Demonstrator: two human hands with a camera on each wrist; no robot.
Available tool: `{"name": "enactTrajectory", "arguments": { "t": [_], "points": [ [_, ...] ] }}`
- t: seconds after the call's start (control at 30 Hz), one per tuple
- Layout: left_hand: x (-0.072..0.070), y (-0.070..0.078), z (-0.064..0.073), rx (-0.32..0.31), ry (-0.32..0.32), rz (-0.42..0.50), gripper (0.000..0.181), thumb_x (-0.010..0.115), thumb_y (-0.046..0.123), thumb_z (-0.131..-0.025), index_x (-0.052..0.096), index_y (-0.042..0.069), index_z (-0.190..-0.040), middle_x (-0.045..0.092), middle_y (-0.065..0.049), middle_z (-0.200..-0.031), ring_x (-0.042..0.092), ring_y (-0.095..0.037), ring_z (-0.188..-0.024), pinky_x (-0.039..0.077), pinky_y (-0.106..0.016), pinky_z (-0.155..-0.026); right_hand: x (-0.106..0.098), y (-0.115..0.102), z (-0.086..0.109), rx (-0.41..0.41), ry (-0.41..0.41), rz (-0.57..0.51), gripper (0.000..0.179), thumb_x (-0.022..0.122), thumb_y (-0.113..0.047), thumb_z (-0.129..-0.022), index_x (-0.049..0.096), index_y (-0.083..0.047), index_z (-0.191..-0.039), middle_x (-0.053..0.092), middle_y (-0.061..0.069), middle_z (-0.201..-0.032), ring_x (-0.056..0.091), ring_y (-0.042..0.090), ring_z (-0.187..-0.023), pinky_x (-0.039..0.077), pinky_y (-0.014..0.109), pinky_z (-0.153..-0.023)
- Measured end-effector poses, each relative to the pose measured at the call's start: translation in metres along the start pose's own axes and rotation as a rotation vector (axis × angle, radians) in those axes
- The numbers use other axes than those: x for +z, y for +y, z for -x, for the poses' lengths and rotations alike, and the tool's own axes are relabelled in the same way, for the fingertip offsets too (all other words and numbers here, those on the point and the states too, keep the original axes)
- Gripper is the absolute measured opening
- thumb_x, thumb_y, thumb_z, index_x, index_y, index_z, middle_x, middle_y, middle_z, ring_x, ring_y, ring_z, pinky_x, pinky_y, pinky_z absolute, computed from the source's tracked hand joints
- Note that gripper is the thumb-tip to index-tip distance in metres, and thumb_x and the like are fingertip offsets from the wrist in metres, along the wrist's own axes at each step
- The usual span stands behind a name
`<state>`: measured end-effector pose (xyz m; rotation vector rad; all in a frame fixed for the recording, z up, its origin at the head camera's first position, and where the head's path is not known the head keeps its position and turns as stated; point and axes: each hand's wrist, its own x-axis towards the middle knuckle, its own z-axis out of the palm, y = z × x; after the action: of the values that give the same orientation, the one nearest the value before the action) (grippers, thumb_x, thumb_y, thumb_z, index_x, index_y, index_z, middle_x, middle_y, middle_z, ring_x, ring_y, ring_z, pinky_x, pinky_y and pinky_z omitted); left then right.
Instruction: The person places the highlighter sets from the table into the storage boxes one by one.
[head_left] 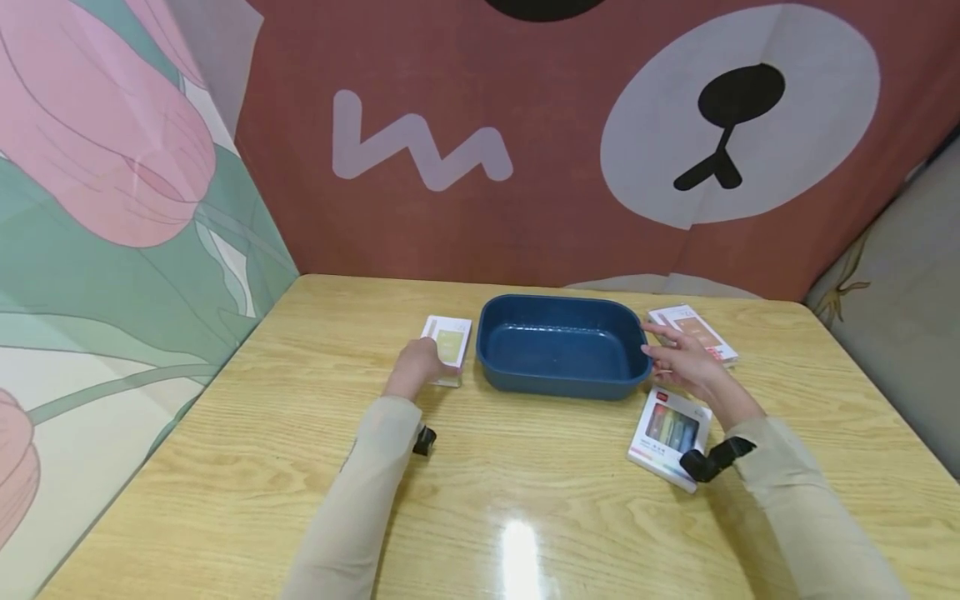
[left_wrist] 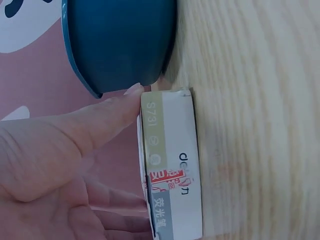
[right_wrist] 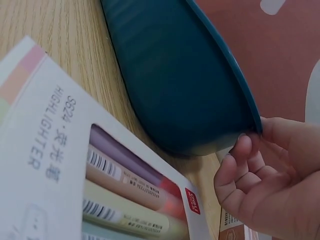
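the head view is bright and evenly lit; a white glare streak burns on the table [head_left: 300, 417], a fainter sheen lies in the blue bin [head_left: 555, 386], and a soft shadow falls by the right sleeve [head_left: 810, 508]. the 2 wrist views look dimmer and softer, the table hazy in the left.

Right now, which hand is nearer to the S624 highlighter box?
The right hand: it touches the right end of the blue basin, just beyond the S624 highlighter box. The left hand is farther away, past the basin's other end, at the S731 box.
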<state>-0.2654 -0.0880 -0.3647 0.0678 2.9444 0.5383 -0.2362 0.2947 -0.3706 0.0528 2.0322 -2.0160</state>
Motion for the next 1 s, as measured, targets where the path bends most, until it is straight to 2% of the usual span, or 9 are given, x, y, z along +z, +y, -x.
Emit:
{"name": "enactTrajectory", "arguments": {
  "t": [0.17, 0.4, 0.57, 0.73, 1.0],
  "points": [
    [0.0, 0.002, 0.0, -0.019, 0.04, 0.02, 0.059, 0.08, 0.033, -0.064, 0.054, -0.008, -0.097, 0.056, -0.017, -0.087, 0.053, -0.026, -0.077, 0.046, -0.036, -0.071, 0.0, -0.002, 0.0, 0.004, 0.013, 0.01, 0.053, 0.051, -0.009, -0.091, 0.026, -0.007, -0.139, 0.049, -0.003, -0.059, 0.048, 0.008, -0.053, 0.044, 0.023, -0.053],
    [0.001, 0.001, 0.001, -0.055, 0.049, 0.03, 0.07, 0.081, 0.036, -0.062, 0.049, -0.01, -0.104, 0.053, -0.021, -0.092, 0.053, -0.03, -0.084, 0.046, -0.038, -0.075, 0.002, -0.003, 0.0, 0.016, 0.021, 0.014, 0.057, 0.05, -0.008, -0.092, 0.021, -0.005, -0.14, 0.049, -0.002, -0.059, 0.048, 0.009, -0.052, 0.044, 0.023, -0.052],
    [0.0, -0.001, 0.001, -0.077, 0.055, 0.088, 0.08, 0.083, 0.037, -0.058, 0.043, -0.011, -0.109, 0.051, -0.024, -0.097, 0.053, -0.032, -0.089, 0.045, -0.039, -0.079, 0.002, -0.004, 0.001, 0.027, 0.034, 0.023, 0.058, 0.051, -0.009, -0.091, 0.021, -0.006, -0.141, 0.05, -0.003, -0.061, 0.048, 0.009, -0.052, 0.044, 0.023, -0.053],
    [0.0, -0.006, 0.001, -0.103, 0.042, 0.159, 0.093, 0.083, 0.041, -0.057, 0.035, -0.011, -0.117, 0.044, -0.029, -0.109, 0.049, -0.037, -0.099, 0.043, -0.042, -0.084, 0.003, -0.006, 0.002, 0.041, 0.045, 0.043, 0.061, 0.052, -0.011, -0.091, 0.02, -0.007, -0.142, 0.05, -0.003, -0.061, 0.049, 0.009, -0.053, 0.045, 0.024, -0.054],
    [0.0, -0.012, 0.002, -0.118, 0.05, 0.164, 0.101, 0.083, 0.044, -0.054, 0.032, -0.012, -0.12, 0.039, -0.033, -0.112, 0.047, -0.038, -0.098, 0.043, -0.043, -0.083, 0.004, -0.007, 0.001, 0.05, 0.049, 0.087, 0.062, 0.051, -0.013, -0.091, 0.017, -0.005, -0.142, 0.051, -0.003, -0.06, 0.051, 0.01, -0.054, 0.045, 0.024, -0.054]
  ]
}}
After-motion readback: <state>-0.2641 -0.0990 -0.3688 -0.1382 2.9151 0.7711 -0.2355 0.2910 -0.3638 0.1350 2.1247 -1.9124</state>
